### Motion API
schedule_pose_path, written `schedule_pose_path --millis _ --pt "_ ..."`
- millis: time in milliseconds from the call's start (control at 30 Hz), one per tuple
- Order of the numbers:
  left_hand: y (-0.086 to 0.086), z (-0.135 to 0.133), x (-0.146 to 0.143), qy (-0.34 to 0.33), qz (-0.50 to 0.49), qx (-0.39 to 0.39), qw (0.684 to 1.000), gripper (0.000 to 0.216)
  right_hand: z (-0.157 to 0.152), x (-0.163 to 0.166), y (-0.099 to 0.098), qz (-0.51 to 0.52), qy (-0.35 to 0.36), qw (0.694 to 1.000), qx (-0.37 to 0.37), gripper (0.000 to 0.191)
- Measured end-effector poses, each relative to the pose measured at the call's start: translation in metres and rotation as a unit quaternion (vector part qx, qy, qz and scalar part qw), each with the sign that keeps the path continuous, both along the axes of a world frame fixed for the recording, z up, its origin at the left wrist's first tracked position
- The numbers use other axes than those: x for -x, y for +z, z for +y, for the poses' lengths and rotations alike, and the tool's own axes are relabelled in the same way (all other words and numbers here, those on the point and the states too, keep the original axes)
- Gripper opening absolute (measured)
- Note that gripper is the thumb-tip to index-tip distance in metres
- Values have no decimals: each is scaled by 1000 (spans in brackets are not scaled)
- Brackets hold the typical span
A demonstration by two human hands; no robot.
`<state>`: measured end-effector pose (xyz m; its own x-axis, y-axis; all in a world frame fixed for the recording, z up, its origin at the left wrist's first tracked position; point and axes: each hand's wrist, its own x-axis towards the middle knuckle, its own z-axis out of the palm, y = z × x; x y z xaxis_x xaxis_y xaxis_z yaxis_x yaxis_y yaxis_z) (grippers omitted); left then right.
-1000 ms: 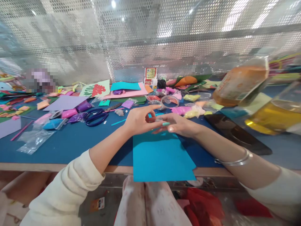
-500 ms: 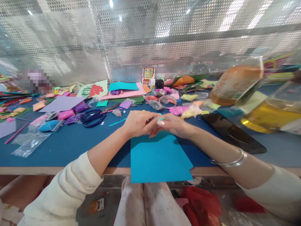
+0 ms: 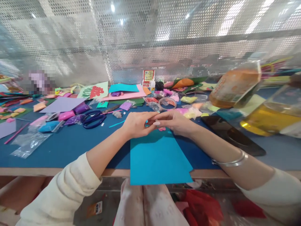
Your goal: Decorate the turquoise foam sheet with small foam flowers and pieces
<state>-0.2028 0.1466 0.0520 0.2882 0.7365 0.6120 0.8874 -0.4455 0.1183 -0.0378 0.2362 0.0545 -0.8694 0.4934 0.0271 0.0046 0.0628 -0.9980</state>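
A bright blue sheet of paper (image 3: 157, 160) lies in front of me, its near end jutting past the table edge and its right near corner notched. My left hand (image 3: 137, 124) and my right hand (image 3: 178, 124) meet over its far end. The fingertips of both are pressed together, closed; whatever may be between them is too small or hidden to make out. Below the right fingers a small pink piece (image 3: 162, 129) shows against the blue paper; its kind is unclear. A silver bangle (image 3: 235, 160) circles my right forearm.
Dark blue-handled scissors (image 3: 94, 118) and bagged coloured clay (image 3: 67, 115) lie to the left. A dark phone (image 3: 232, 135) is beside my right forearm, with an orange drink bottle (image 3: 235, 84) and a yellow liquid bottle (image 3: 270, 116) beyond. A perforated metal screen (image 3: 131, 47) stands behind.
My right hand's fingers have shifted slightly and drawn in against the left fingertips, uncovering the small pink piece. The blue sheet lies about where it was.
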Motion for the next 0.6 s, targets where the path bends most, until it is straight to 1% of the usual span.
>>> schedule_pose_path --millis 100,233,367,433,533,600 --pt "-3 2 2 -7 -9 -18 1000 39 2 2 -4 -26 8 999 -44 39" --pt "-2 1 0 -13 -13 0 1000 45 -1 4 -3 -45 -11 995 -84 40" --pt "1 0 -2 -16 -28 -8 999 35 -4 3 -1 -43 -14 997 -61 37" --pt "1 0 -2 -14 -29 -9 999 34 -5 3 0 -36 -9 997 -61 36" --pt "-1 1 -1 -3 -13 10 1000 43 -7 3 1 -26 -3 996 -87 35" --pt "-1 2 -2 2 -7 27 1000 48 -8 5 1 -20 7 997 -75 34"
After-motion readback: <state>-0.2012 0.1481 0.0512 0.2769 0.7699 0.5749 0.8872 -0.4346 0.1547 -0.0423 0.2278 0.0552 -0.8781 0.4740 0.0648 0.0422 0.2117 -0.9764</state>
